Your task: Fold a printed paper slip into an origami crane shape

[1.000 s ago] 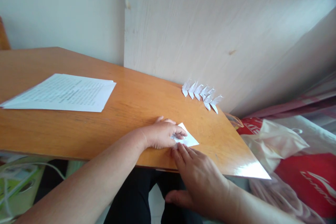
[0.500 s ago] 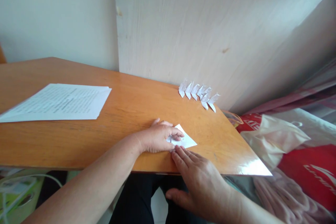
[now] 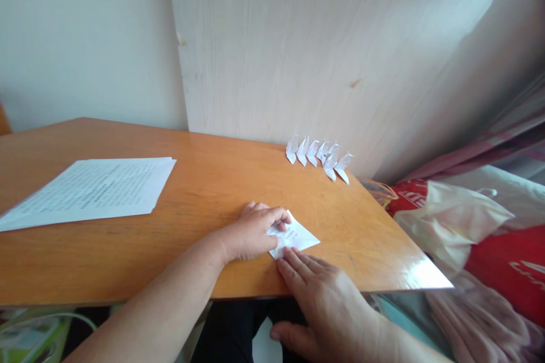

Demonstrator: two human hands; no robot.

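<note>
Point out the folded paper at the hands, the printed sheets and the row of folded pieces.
Folded paper [image 3: 298, 236]: head view, on its uncovered upper face.
Printed sheets [image 3: 100, 186]: head view, middle of the top page.
Row of folded pieces [image 3: 313, 153]: head view, third piece from left.

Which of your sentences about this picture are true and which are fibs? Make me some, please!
1. The right hand's fingers touch the small white paper. True.
2. The hands wear gloves. False: the left hand and the right hand are both bare.
3. A row of little paper shapes is on the table, near the wall. True.
4. The printed sheets lie to the right of the hands. False: the printed sheets lie to the left.
5. The table is blue. False: it is orange-brown.
</note>
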